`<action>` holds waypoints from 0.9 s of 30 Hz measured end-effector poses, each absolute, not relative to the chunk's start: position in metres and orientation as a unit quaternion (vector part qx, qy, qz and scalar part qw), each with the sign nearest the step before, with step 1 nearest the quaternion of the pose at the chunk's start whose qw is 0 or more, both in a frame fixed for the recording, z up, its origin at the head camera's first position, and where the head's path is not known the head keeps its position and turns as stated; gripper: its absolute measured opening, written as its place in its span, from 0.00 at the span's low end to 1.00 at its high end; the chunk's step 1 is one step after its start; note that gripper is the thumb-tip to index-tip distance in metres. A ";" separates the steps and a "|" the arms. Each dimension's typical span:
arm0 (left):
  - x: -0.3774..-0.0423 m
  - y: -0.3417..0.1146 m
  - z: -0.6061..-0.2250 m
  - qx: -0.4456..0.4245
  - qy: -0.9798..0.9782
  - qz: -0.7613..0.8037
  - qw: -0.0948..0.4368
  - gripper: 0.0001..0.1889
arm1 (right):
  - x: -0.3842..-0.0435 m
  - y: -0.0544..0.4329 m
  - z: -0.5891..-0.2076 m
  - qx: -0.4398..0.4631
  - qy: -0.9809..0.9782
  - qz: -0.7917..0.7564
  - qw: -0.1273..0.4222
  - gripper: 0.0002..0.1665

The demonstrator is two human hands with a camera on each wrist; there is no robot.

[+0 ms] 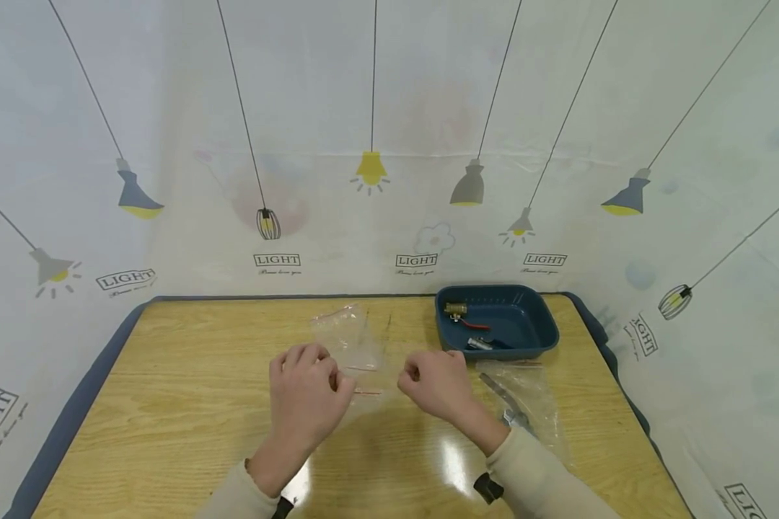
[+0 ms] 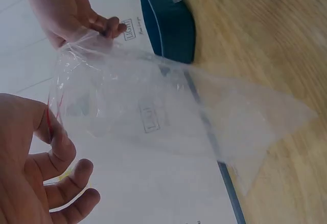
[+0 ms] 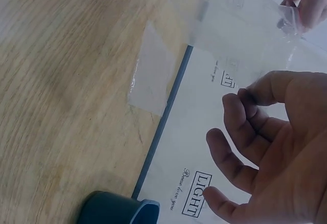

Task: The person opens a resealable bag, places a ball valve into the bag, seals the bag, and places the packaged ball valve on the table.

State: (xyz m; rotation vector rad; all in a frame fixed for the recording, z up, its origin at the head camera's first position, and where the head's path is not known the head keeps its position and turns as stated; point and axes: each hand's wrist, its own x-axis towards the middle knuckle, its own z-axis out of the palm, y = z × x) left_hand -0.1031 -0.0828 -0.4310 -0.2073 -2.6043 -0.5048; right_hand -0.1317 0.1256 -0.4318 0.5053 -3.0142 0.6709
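A person's left hand (image 1: 308, 393) and right hand (image 1: 436, 382) are holding a clear zip-top plastic bag (image 1: 353, 346) by its red-striped mouth, stretching it between them just above the middle of a wooden table (image 1: 188, 404). Each hand is pinching one end of the opening between curled thumb and fingers, the remaining fingers loosely bent; the left wrist view is showing the bag (image 2: 168, 116) hanging empty and slightly puffed, its closed end trailing toward the far side of the table. To the far right, a dark blue plastic tray (image 1: 532, 339) is holding a brass valve with a red lever (image 1: 457, 313) and a small silver metal part (image 1: 479, 344). Nearer, just right of the right hand, a second clear bag (image 1: 532, 400) is lying flat with a metal tool (image 1: 503, 400) inside it. A backdrop sheet printed with hanging lamps (image 1: 370, 173) is enclosing the table on three sides. The risk appears to lie in the thin film itself: the grips are light pinches at the rim, so a sharp tug could slip the seal from one hand and let the mouth collapse, or stretch and tear the plastic at the zip. The right forearm is also hovering close to the bagged tool, and a careless sweep could push it off the near right edge.
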 end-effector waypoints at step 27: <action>-0.112 -0.066 -0.462 -0.140 -0.956 -0.074 0.248 0.08 | -0.127 0.125 -0.462 0.207 -0.968 0.051 0.131 0.12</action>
